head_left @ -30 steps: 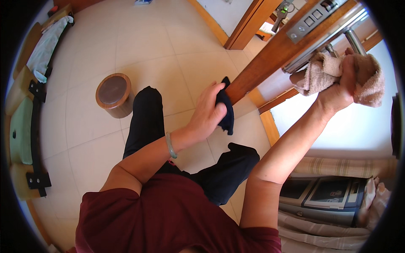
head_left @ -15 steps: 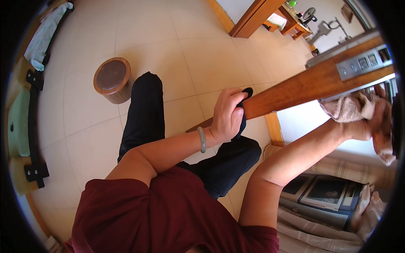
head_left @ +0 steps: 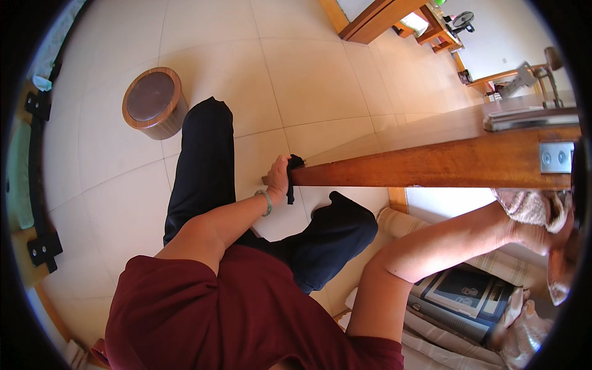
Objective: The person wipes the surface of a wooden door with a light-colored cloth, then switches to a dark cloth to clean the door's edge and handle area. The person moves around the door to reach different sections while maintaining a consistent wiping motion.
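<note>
A wooden door [head_left: 419, 163] runs from beside my knees to the right edge, its narrow edge facing me. My left hand [head_left: 280, 177], with a pale green bangle at the wrist, is closed round a black cloth [head_left: 291, 190] and presses it against the lower part of that edge. At the far right my right hand [head_left: 535, 237] is closed on a fluffy beige-pink towel [head_left: 531, 208], just below the metal latch plate [head_left: 557, 158]. The picture's dark rim partly hides its fingers. A metal handle [head_left: 549, 102] stands out from the door's other face.
A round wood-grain stool [head_left: 152, 102] with a brown top stands on the tiled floor [head_left: 320, 80] at left. Below my right arm lie a dark boxed item [head_left: 459, 296] and striped fabric [head_left: 431, 336]. Beyond the door are a wooden table [head_left: 435, 31] and a fan [head_left: 464, 21].
My left hand has moved down and left along the door edge with the black cloth. My right hand and the towel are lower. The door lies more level in view.
</note>
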`<state>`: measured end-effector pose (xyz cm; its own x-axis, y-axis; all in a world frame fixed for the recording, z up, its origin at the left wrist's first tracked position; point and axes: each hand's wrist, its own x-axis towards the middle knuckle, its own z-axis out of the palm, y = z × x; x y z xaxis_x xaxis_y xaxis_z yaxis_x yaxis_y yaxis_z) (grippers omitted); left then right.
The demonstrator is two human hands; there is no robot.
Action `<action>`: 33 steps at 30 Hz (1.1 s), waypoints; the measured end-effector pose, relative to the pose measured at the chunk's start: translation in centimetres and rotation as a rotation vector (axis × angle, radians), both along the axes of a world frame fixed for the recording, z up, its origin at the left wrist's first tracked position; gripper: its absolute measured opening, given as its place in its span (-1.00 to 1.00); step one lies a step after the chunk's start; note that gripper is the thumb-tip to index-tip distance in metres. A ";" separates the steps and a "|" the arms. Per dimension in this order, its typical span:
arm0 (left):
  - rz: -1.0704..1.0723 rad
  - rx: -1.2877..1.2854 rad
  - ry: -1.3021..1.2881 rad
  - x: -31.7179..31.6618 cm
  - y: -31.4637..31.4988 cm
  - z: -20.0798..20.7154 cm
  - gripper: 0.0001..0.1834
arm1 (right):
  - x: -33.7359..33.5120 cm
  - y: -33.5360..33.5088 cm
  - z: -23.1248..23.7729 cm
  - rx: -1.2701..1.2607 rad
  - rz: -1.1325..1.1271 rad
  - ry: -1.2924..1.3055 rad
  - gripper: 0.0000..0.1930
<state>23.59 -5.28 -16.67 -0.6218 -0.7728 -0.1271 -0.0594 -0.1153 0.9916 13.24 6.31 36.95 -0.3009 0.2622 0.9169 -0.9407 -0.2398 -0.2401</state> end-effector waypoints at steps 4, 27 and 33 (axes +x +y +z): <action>-0.142 0.177 -0.140 -0.7 -1.9 -5.0 -0.49 | -0.7 -0.6 0.1 0.031 -0.040 0.000 -0.74; -0.227 0.480 0.110 -3.0 -7.1 -1.9 -0.64 | -3.4 -3.8 0.2 0.092 -0.115 0.027 -0.80; -0.258 0.409 0.169 -1.8 -6.7 6.8 -0.44 | -3.7 -3.9 0.1 0.052 -0.101 0.074 -0.81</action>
